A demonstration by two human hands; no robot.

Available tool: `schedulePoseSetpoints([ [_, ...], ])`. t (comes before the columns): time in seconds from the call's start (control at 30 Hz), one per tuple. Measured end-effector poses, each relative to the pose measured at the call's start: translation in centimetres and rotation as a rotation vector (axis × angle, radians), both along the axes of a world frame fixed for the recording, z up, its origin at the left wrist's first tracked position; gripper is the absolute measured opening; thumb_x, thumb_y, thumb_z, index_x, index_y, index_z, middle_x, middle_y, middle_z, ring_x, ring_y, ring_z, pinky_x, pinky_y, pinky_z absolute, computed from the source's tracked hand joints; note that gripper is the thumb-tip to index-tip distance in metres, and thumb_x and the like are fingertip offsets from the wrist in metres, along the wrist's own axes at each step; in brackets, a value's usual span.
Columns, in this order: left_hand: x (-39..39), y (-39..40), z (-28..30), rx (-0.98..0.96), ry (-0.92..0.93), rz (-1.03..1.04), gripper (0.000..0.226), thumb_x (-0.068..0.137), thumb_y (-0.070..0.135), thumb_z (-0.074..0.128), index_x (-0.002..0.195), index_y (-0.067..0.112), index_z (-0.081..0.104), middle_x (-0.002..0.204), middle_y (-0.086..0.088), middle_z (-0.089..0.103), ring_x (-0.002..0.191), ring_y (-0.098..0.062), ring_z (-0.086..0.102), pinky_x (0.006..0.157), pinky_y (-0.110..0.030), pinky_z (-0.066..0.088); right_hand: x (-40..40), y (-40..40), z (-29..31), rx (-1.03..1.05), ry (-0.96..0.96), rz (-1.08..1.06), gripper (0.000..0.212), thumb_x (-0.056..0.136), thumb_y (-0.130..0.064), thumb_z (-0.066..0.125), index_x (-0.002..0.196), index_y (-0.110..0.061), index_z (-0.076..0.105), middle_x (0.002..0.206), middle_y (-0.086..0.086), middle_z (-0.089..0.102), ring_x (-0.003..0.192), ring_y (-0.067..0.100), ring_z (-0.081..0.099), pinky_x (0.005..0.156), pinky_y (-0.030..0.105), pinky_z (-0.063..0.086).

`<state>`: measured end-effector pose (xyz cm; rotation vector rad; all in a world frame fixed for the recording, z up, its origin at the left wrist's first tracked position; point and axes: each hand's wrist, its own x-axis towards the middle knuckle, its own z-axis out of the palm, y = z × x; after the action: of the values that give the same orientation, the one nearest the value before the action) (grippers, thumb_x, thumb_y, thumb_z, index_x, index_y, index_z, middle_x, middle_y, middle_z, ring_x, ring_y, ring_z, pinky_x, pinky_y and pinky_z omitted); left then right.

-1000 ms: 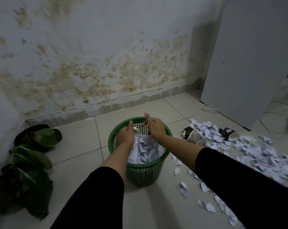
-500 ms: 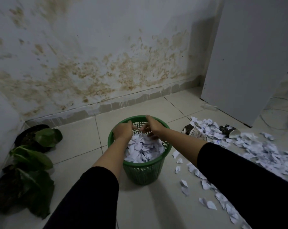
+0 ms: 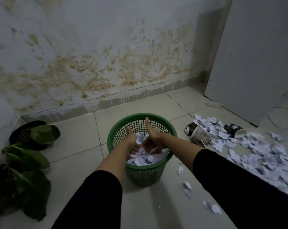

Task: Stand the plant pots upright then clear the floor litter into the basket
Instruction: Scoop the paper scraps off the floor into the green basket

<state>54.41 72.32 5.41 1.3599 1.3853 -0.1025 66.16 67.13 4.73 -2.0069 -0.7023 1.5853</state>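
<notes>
left hand [image 3: 131, 142], right hand [image 3: 154, 139], fingers down, thumbs up

The basket [image 3: 142, 172] stands on the floor [image 3: 77, 136] near the wall's foot, with paper scraps [image 3: 146, 158] in it. Both hands, left hand [image 3: 133, 142] and right hand [image 3: 154, 140], reach down inside onto the scraps. Two plant pots [image 3: 26, 135] sit along the floor's left edge. Right of the basket lie paper cups [image 3: 200, 135] among scattered paper litter [image 3: 262, 154], before the door [image 3: 252, 60].
</notes>
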Motion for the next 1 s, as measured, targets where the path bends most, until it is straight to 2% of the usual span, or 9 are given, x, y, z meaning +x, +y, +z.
schedulePoseSetpoints([
  [0.1, 0.0, 0.5, -1.5, -0.047, -0.013, -0.001, 0.113, 0.068, 0.081, -0.015, 0.072, -0.003, 0.060, 0.047, -0.009, 0.046, 0.047, -0.017, 0.036, 0.048, -0.022, 0.029, -0.4, 0.6, -0.5, -0.020, -0.059, 0.081, 0.138, 0.059, -0.096, -0.010, 0.140, 0.001, 0.046, 0.111, 0.023, 0.060, 0.100, 0.033, 0.055, 0.079, 0.036, 0.044],
  [0.17, 0.2, 0.9, -2.3, -0.067, 0.014, -0.023, 0.127, 0.069, 0.080, -0.015, 0.106, -0.013, 0.063, 0.040, -0.009, 0.045, 0.042, -0.017, 0.035, 0.048, -0.022, 0.039, -0.6, 0.9, -0.7, -0.035, -0.082, 0.137, 0.137, 0.058, -0.096, -0.011, 0.146, -0.003, 0.038, 0.124, 0.025, 0.060, 0.111, 0.036, 0.058, 0.085, 0.037, 0.047],
  [0.33, 1.2, 0.6, -2.7, -0.044, 0.054, -0.022, 0.124, 0.067, 0.080, -0.015, 0.134, -0.001, 0.050, 0.128, -0.030, 0.055, 0.111, -0.033, 0.059, 0.103, -0.043, 0.043, -1.1, 1.2, -0.8, -0.068, -0.111, 0.183, 0.139, 0.052, -0.098, -0.011, 0.152, -0.009, 0.027, 0.131, 0.027, 0.058, 0.125, 0.040, 0.051, 0.093, 0.045, 0.041],
  [0.47, 0.6, 0.0, -1.8, -0.078, -0.038, -0.007, 0.116, 0.075, 0.076, -0.015, 0.140, -0.004, 0.038, 0.132, -0.037, 0.046, 0.128, -0.045, 0.043, 0.109, -0.047, 0.033, -1.2, 0.8, -0.8, -0.017, -0.137, 0.168, 0.130, 0.062, -0.092, -0.014, 0.152, -0.009, 0.028, 0.131, 0.029, 0.057, 0.125, 0.041, 0.052, 0.098, 0.045, 0.041],
  [0.53, -0.1, 0.0, -1.0, -0.092, -0.087, 0.006, 0.117, 0.074, 0.078, -0.015, 0.141, -0.006, 0.031, 0.103, -0.041, 0.059, 0.098, -0.048, 0.061, 0.087, -0.042, 0.052, -0.9, 0.3, 0.0, -0.015, -0.157, 0.161, 0.134, 0.066, -0.089, -0.017, 0.137, 0.003, 0.050, 0.124, 0.027, 0.062, 0.115, 0.037, 0.059, 0.084, 0.035, 0.047],
  [0.6, -0.4, 0.6, -0.2, -0.028, -0.057, 0.042, 0.125, 0.071, 0.082, -0.013, 0.116, -0.011, 0.058, 0.059, -0.019, 0.056, 0.053, -0.025, 0.051, 0.050, -0.025, 0.041, -0.7, -0.2, 1.5, -0.003, -0.164, 0.145, 0.136, 0.067, -0.089, -0.017, 0.124, 0.006, 0.061, 0.120, 0.024, 0.065, 0.111, 0.036, 0.061, 0.083, 0.035, 0.047],
  [0.7, 0.0, 1.2, 1.6, 0.028, -0.067, 0.041, 0.117, 0.074, 0.082, -0.010, 0.088, -0.008, 0.064, 0.065, -0.015, 0.056, 0.053, -0.020, 0.046, 0.050, -0.024, 0.035, -0.3, -0.6, 4.4, 0.017, -0.191, 0.129, 0.133, 0.066, -0.091, -0.014, 0.122, 0.000, 0.064, 0.123, 0.019, 0.064, 0.116, 0.037, 0.057, 0.085, 0.048, 0.047],
  [0.83, 1.1, 0.5, 4.1, 0.098, -0.153, 0.061, 0.100, 0.090, 0.069, -0.001, 0.117, -0.008, 0.056, 0.105, -0.020, 0.063, 0.092, -0.031, 0.061, 0.076, -0.033, 0.046, 0.6, -1.0, 6.9, 0.064, -0.153, 0.102, 0.114, 0.080, -0.085, 0.000, 0.126, 0.000, 0.060, 0.124, 0.020, 0.060, 0.112, 0.039, 0.058, 0.074, 0.044, 0.056],
  [1.0, 2.5, -0.5, 5.9, 0.327, -0.304, 0.141, 0.078, 0.099, 0.055, 0.010, 0.105, -0.001, 0.064, 0.088, -0.011, 0.065, 0.065, -0.021, 0.056, 0.054, -0.030, 0.042, 2.3, -2.9, 9.1, 0.330, -0.318, -0.003, 0.057, 0.103, -0.044, 0.036, 0.113, 0.001, 0.069, 0.102, 0.017, 0.068, 0.077, 0.030, 0.065, 0.077, 0.041, 0.057],
])
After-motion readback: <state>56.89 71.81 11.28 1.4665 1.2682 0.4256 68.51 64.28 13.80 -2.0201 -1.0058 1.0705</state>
